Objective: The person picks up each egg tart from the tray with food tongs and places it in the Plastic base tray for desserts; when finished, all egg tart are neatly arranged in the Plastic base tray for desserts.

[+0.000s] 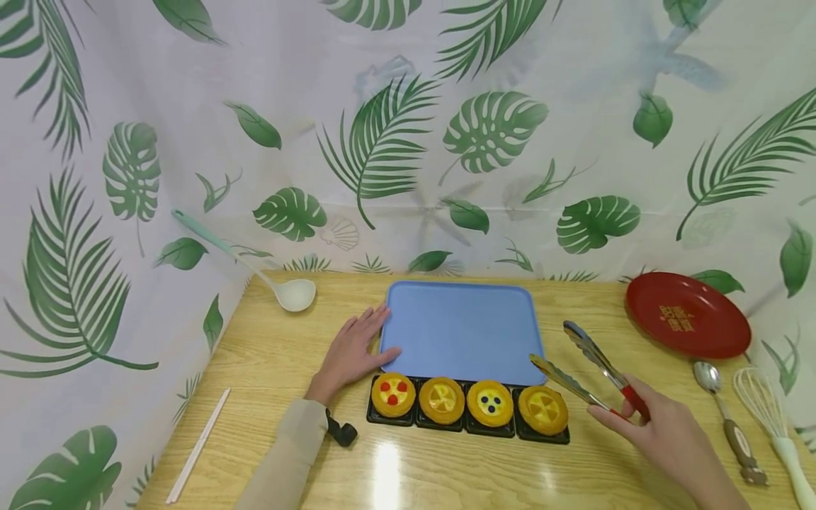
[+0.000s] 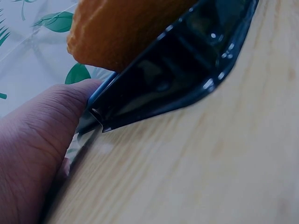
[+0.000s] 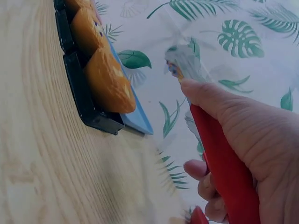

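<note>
My right hand (image 1: 669, 428) grips metal tongs (image 1: 599, 359) by their red handles (image 3: 224, 168). The tongs' arms are spread, with nothing between the tips, just right of a blue tray (image 1: 462, 329). On the tray's left edge rests my left hand (image 1: 350, 354), fingers extended and thumb over the rim. Along the tray's front edge runs a row of black square holders (image 1: 561, 438), each bearing a round yellow tart. The leftmost tart (image 1: 393, 395) has red dots and another tart (image 1: 490, 404) dark blue dots. The rightmost tart (image 1: 543, 410), with wedge shapes, lies nearest the tongs.
A red oval plate (image 1: 714, 329) leans at the back right. Before it lie a metal spoon (image 1: 709, 379) and a whisk (image 1: 761, 400). On the left are a white ladle (image 1: 295, 295), propped on the patterned curtain (image 1: 408, 234), and pale chopsticks (image 1: 199, 446).
</note>
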`<state>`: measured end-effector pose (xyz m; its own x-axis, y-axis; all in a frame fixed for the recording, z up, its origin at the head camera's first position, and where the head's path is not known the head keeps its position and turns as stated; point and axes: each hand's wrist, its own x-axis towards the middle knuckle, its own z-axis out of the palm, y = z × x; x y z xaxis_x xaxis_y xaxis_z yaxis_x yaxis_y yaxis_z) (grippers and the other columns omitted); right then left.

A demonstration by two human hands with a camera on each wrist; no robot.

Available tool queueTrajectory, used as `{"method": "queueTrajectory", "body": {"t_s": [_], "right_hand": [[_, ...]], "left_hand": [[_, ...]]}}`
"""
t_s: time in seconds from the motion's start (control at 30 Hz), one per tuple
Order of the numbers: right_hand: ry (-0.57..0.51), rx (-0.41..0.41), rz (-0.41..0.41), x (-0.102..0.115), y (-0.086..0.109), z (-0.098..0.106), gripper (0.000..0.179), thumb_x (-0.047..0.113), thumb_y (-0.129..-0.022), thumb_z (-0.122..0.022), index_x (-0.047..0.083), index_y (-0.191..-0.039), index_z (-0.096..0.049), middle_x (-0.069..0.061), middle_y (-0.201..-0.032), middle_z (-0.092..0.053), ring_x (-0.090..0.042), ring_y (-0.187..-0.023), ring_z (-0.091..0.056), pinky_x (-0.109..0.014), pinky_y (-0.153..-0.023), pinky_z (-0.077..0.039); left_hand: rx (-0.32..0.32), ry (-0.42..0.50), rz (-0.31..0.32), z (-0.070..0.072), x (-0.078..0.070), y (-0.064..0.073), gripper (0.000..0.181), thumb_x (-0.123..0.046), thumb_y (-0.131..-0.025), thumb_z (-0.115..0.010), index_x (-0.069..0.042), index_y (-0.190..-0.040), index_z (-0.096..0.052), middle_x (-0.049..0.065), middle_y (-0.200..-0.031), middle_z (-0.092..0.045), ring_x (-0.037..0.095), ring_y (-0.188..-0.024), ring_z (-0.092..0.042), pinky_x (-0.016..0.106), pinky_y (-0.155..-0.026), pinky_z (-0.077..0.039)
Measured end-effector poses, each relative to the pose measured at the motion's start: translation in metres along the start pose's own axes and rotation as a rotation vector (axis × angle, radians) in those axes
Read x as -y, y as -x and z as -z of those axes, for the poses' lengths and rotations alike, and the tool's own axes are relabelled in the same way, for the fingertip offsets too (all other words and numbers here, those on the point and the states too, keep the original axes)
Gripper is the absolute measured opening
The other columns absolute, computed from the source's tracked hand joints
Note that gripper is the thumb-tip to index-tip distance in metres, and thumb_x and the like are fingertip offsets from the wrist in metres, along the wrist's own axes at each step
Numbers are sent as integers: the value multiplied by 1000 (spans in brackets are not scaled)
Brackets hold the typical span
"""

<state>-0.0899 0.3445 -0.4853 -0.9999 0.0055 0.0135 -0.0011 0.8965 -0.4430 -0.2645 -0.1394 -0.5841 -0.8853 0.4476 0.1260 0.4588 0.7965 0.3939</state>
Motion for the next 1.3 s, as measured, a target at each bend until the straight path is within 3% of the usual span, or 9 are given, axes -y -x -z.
{"method": "queueTrajectory", "body": {"t_s": [0.33, 0.47, 0.63, 0.8, 1.03, 1.3], "right_hand": [[-35, -7, -87, -21, -30, -15, 58, 59, -97, -67, 5, -98, -48, -3, -70, -46, -19, -60, -42, -28, -52, -30], [-42, -7, -157, -31, -42, -23, 69, 63, -98, -62, -4, -107, -48, -8, -73, -49, -23, -64, -49, -33, -55, -35], [14, 41, -298, -39, -54, -25, 98, 78, -94, -52, -15, -125, -44, -20, -81, -58, -35, -68, -59, -42, -50, -43], [76, 86, -330, -38, -62, -30, 110, 87, -89, -46, -14, -132, -42, -28, -89, -63, -38, -71, -62, -43, -49, -45], [81, 53, -338, -31, -73, -39, 101, 89, -88, -44, -8, -115, -47, -20, -78, -59, -34, -64, -58, -43, -48, -42], [68, -43, -359, -31, -76, -52, 99, 86, -88, -49, -11, -103, -50, -30, -96, -53, -40, -72, -59, -47, -51, -43]], "left_hand": [[-12, 35, 0, -2, 0, 1, 93, -74, -96, -52, -20, -168, -25, -5, -174, -21, 24, -160, -21, 49, -129, -16], [-25, 47, -14, -3, 1, 1, 94, -73, -96, -53, -18, -167, -27, -2, -173, -23, 26, -160, -22, 52, -128, -17], [-16, 42, -15, -3, 1, 2, 93, -73, -96, -52, -18, -168, -26, -3, -174, -22, 25, -160, -21, 51, -129, -16], [-7, 36, 2, -2, 1, 3, 93, -74, -96, -52, -20, -168, -26, -7, -174, -20, 22, -160, -20, 48, -130, -15], [-11, 30, 14, 0, 2, 4, 93, -75, -96, -51, -21, -168, -25, -8, -173, -19, 22, -160, -19, 47, -130, -15], [-19, 35, 3, 0, -1, 5, 92, -72, -96, -52, -20, -168, -26, -5, -174, -21, 23, -160, -21, 48, -129, -15]]}}
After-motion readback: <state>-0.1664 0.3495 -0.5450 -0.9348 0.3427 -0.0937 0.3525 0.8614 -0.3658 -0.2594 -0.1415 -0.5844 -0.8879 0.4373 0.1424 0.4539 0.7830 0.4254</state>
